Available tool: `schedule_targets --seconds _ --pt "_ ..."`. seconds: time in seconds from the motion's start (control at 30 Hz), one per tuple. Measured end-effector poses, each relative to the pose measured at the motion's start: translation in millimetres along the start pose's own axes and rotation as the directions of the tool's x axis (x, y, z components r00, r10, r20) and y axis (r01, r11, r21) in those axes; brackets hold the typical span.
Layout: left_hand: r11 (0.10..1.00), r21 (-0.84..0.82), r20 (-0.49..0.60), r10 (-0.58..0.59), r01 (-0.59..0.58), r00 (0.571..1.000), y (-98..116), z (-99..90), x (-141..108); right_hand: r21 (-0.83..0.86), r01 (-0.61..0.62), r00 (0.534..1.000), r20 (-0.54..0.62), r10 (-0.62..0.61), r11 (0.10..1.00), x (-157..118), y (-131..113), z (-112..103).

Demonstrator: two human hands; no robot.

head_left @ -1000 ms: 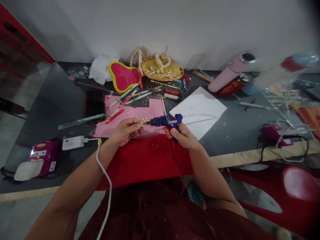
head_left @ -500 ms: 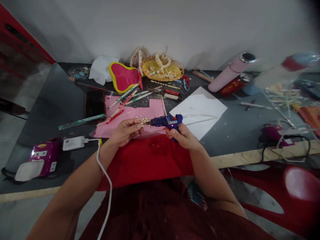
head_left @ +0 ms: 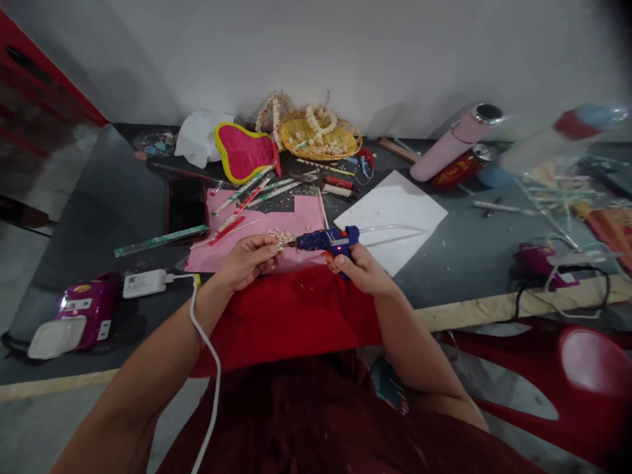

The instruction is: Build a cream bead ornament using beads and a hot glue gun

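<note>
My right hand grips a blue hot glue gun, its small red light lit and a clear glue stick running out of its back. The gun points left, its nozzle end close to the fingertips of my left hand. Those fingers are pinched together; what they hold is too small and hidden to name. Small cream-coloured pieces are piled just beyond the fingertips, over pink paper. Red cloth spreads beneath both hands at the table's edge.
Behind the hands are pliers, wrapped sticks, a yellow-edged pink panel and a wicker basket. White paper, a pink flask and a red can stand rightward. A white cable crosses my left forearm.
Both hands and the glue gun hold nearly the same positions. The whole view has shifted very slightly.
</note>
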State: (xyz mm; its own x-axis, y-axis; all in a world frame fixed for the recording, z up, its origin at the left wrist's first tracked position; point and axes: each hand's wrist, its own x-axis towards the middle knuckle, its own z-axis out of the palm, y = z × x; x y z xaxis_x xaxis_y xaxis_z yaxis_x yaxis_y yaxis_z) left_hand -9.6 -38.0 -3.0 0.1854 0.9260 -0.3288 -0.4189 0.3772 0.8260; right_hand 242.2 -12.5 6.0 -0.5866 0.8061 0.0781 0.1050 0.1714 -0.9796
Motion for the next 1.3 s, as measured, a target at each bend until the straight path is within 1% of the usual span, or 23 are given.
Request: schedule_targets --seconds 0.3,0.43,0.6,0.73,0.8,0.9,0.97,1.03,1.07,1.13,1.2,1.23,1.27,1.3 --pt "1.000 -0.016 0.013 0.017 -0.017 1.000 0.4 -0.4 0.1 0.055 0.002 0.999 0.047 -0.004 0.999 1.2 -9.1 -1.7" --pt "1.000 -0.018 0.027 0.019 -0.019 0.999 -0.8 -1.1 0.2 0.165 -0.020 1.000 0.026 0.015 0.986 1.2 -8.5 0.9" --pt "1.000 -0.022 0.040 0.018 -0.017 0.999 0.0 -1.0 0.3 0.331 -0.016 0.996 -0.080 0.045 0.944 0.5 -0.7 3.3" --pt "0.999 -0.027 0.032 0.025 -0.024 0.999 0.2 -1.0 0.5 0.349 -0.041 0.981 -0.166 0.105 0.936 0.1 -1.0 1.4" --pt "0.999 -0.029 0.016 0.028 -0.028 0.999 0.2 -1.2 0.2 0.320 -0.057 0.966 -0.223 0.133 0.946 -1.3 -5.1 -5.1" --pt "0.999 -0.022 0.008 0.027 -0.027 1.000 0.1 -1.5 -0.4 0.197 -0.108 0.922 -0.346 0.172 0.975 -6.3 -11.2 -27.5" --pt "1.000 -0.017 0.018 0.022 -0.022 1.000 0.0 -1.5 -0.7 0.076 -0.183 0.863 -0.465 0.197 0.980 -11.0 -10.6 -49.4" --pt "1.000 -0.020 0.027 0.013 -0.012 1.000 -0.2 -1.1 -1.0 0.005 -0.284 0.802 -0.547 0.240 0.959 -15.9 -4.8 -72.5" --pt "1.000 -0.024 0.031 0.007 -0.007 1.000 -0.2 -0.9 -1.1 0.005 -0.336 0.773 -0.570 0.279 0.942 -18.1 -0.5 -83.2" --pt "0.999 -0.036 0.039 0.006 -0.005 0.999 0.0 -0.2 -1.5 -0.009 -0.441 0.733 -0.581 0.354 0.897 -21.7 9.0 -101.4" --pt "0.999 -0.039 0.048 0.012 -0.010 0.999 0.3 0.2 -2.1 -0.104 -0.564 0.694 -0.598 0.402 0.819 -23.9 15.8 -114.7" --pt "0.999 -0.033 0.050 0.014 -0.013 0.999 0.4 0.4 -2.4 -0.199 -0.638 0.673 -0.613 0.414 0.744 -24.4 17.0 -119.6" --pt "1.000 -0.025 0.052 0.017 -0.016 0.998 0.6 0.4 -2.7 -0.313 -0.708 0.652 -0.633 0.416 0.633 -24.5 16.5 -123.3" --pt "1.000 -0.016 0.052 0.019 -0.018 0.998 0.7 0.4 -3.0 -0.427 -0.758 0.634 -0.660 0.402 0.494 -24.2 14.1 -125.7"
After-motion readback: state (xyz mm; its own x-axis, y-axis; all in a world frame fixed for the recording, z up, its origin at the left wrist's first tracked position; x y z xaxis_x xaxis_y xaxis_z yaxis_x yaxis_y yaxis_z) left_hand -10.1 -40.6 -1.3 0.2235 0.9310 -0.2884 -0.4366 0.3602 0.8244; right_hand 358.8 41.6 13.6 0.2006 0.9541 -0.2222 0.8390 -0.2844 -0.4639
